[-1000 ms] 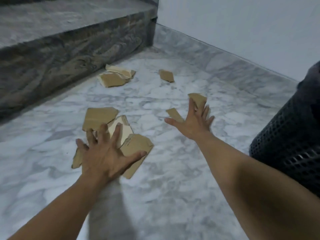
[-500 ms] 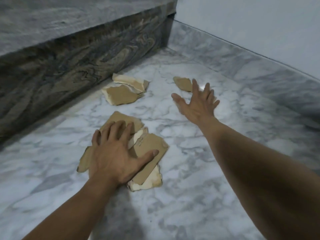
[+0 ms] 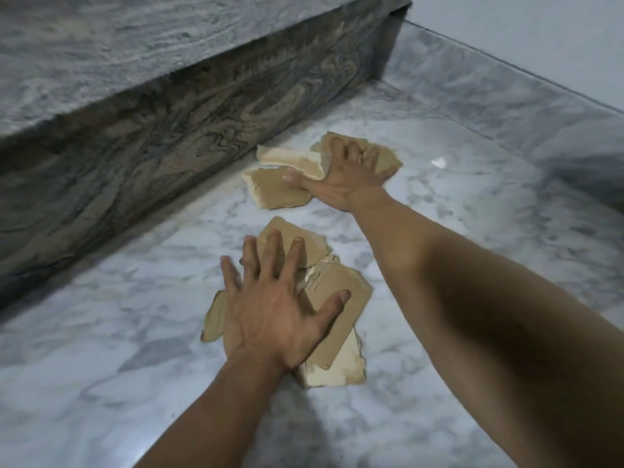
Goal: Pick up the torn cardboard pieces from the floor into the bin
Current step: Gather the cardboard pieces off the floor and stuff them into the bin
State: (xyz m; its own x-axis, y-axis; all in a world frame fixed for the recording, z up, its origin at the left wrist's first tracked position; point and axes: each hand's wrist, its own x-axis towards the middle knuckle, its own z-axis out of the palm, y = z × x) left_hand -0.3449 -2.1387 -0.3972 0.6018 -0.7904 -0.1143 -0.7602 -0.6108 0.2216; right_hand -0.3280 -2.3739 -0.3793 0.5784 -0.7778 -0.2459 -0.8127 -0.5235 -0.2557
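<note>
Two heaps of torn brown cardboard lie on the marble floor [image 3: 118, 349]. The near heap [image 3: 341, 298] holds several overlapping pieces, and my left hand [image 3: 270, 319] lies flat on it with fingers spread. The far heap [image 3: 277, 192] sits close to the foot of the step, and my right hand [image 3: 344, 177] presses flat on its right side, fingers apart, thumb over the front piece. Neither hand is closed around a piece. The bin is out of view.
A dark veined stone step [image 3: 169, 130] rises along the left and back, right behind the far heap. A marble skirting [image 3: 506, 106] and a pale wall [image 3: 540, 38] bound the floor on the right.
The view has swung left and the bin has left the frame. My right hand reached forward, swept the small pieces over and came down on the far heap. My left hand settled on the near heap.
</note>
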